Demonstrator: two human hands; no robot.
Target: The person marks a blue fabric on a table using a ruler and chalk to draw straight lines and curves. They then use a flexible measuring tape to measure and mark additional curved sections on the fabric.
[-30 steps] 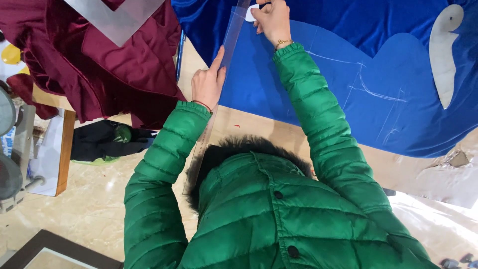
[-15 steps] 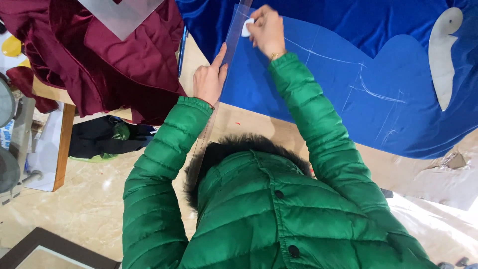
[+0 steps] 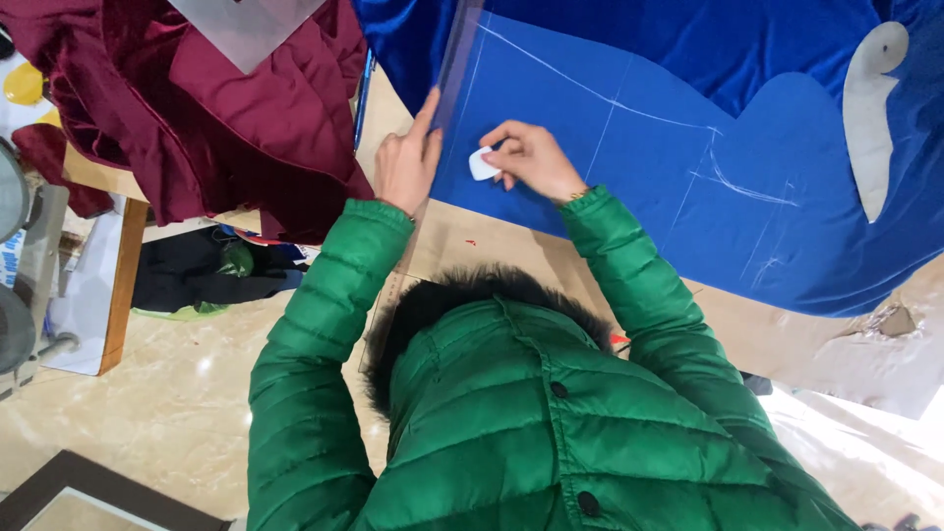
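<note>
Blue velvet fabric (image 3: 629,167) covers most of the table ahead of me, with pale chalk lines drawn across it. Seen from my head camera, my right hand (image 3: 531,159) rests on this cloth, fingers curled around a small white piece of tailor's chalk (image 3: 482,164), which touches the fabric just beside a long clear ruler (image 3: 454,59). That ruler runs away from me along the left edge of the blue cloth, slightly tilted, and a straight chalk line lies close to its right side.

My left hand (image 3: 408,162) lies flat and open on the near end of the ruler, index finger stretched along it, pressing it down; it grips nothing. Both hands are near each other, with only the ruler's edge and the chalk between them.

Left of my left hand, crumpled maroon fabric (image 3: 226,118) is heaped on the table, and a grey sheet (image 3: 246,25) lies on top of it. At the far right of the blue cloth sits a pale curved pattern piece (image 3: 873,108). My green padded jacket (image 3: 531,413) fills the lower part of the view, above a beige tiled floor (image 3: 147,413).
</note>
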